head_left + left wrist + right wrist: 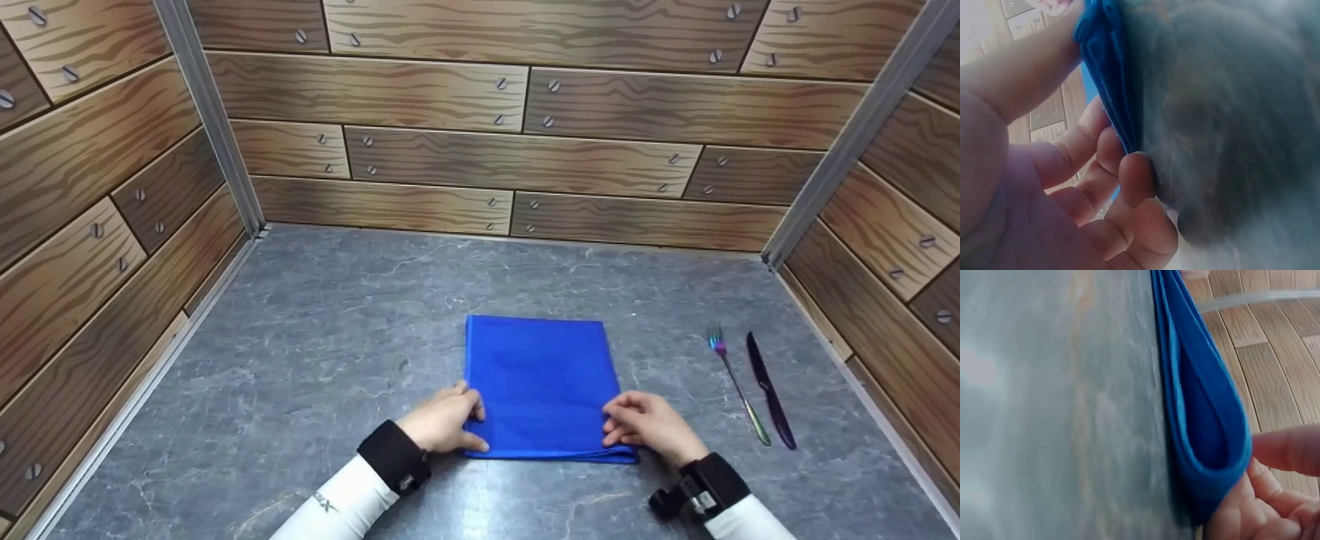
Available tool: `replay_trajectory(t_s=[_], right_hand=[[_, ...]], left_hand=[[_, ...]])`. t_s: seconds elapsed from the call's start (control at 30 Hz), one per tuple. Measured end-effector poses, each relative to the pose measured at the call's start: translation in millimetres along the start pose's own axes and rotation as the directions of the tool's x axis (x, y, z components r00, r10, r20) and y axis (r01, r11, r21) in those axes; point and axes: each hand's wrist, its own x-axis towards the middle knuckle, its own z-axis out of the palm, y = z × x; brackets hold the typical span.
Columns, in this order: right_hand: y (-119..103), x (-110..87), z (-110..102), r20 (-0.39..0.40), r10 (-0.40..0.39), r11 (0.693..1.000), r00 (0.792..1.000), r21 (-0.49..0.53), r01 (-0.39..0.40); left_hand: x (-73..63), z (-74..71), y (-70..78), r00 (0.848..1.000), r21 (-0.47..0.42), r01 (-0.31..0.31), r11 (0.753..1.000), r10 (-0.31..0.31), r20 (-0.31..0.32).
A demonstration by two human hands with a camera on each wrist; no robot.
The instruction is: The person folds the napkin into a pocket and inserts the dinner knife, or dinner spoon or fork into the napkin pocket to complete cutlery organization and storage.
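A folded blue cloth [540,375] lies flat on the grey marbled table, its layers showing along the near edge. At its near left corner my left hand [446,420] grips the edge, thumb on top and the other fingers curled against the side. In the left wrist view, those fingers [1137,174] touch the stacked layers of the cloth [1112,73]. My right hand [649,424] rests against the right edge with loosely bent fingers. The right wrist view has the cloth's rounded fold [1230,433] standing in a loose loop beside the fingers [1286,447].
To the right lie an iridescent fork [731,375] and a dark purple knife [769,394], side by side, handles toward me. Wood-patterned walls [510,157] with metal corner strips enclose the table [337,322] at the back and both sides.
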Motion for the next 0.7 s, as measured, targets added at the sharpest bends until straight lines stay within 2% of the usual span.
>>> replay_trajectory(t_s=[0.1,0.17,0.2,0.27,0.3,0.37,0.4,0.43,0.5,0.53,0.57,0.6,0.63,0.7], right_hand=[[-6,1.5,-5,0.038,0.005,1.0,0.999,-0.007,-0.005],[-13,6.9,-7,0.033,-0.014,0.999,0.999,-0.042,0.015],[-17,11.7,-9,0.026,-0.048,0.997,0.999,-0.063,0.05],[-12,35.1,-15,-0.008,-0.18,0.977,0.984,-0.118,0.178],[-9,49.3,-17,-0.041,-0.252,0.954,0.967,-0.175,0.242],[1,85.8,-18,-0.114,-0.401,0.877,0.909,-0.333,0.345],[6,104.3,-17,-0.13,-0.451,0.834,0.883,-0.413,0.365],[11,122.8,-14,-0.137,-0.482,0.792,0.865,-0.49,0.364],[8,148.1,-3,-0.143,-0.476,0.731,0.868,-0.613,0.3],[5,157.7,3,-0.143,-0.458,0.719,0.878,-0.641,0.27],[-2,162.5,8,-0.134,-0.427,0.719,0.894,-0.65,0.246],[-12,164.0,14,-0.128,-0.377,0.745,0.918,-0.631,0.218],[-23,162.8,18,-0.129,-0.327,0.785,0.936,-0.588,0.193],[-46,155.1,24,-0.152,-0.194,0.893,0.969,-0.435,0.111]], left_hand=[[5.5,-1.6,3.0,0.999,0.004,0.031,1.0,-0.031,0.03],[15.2,-3.3,3.7,0.996,-0.012,0.059,0.998,-0.058,0.068],[22.4,-4.3,3.5,0.995,-0.019,0.07,0.997,-0.068,0.079],[41.6,-6.1,1.9,0.995,-0.017,0.079,0.997,-0.078,0.067],[53.3,-6.9,0.5,0.996,-0.01,0.077,0.997,-0.076,0.044],[77.7,-8.4,-1.4,0.996,0.037,0.088,0.995,-0.087,-0.027],[89.8,-8.8,-2.5,0.993,0.069,0.099,0.993,-0.094,-0.069],[101.2,-8.9,-3.5,0.989,0.106,0.117,0.988,-0.105,-0.107],[121.0,-9.2,-5.8,0.978,0.171,0.163,0.972,-0.136,-0.159],[129.0,-9.4,-7.1,0.973,0.199,0.188,0.962,-0.155,-0.17],[135.8,-9.9,-8.5,0.97,0.227,0.208,0.952,-0.17,-0.174],[141.1,-10.4,-9.9,0.967,0.25,0.225,0.942,-0.184,-0.177],[145.2,-11.0,-11.3,0.965,0.271,0.236,0.933,-0.193,-0.174],[150.6,-13.6,-14.1,0.967,0.303,0.244,0.921,-0.206,-0.153]])
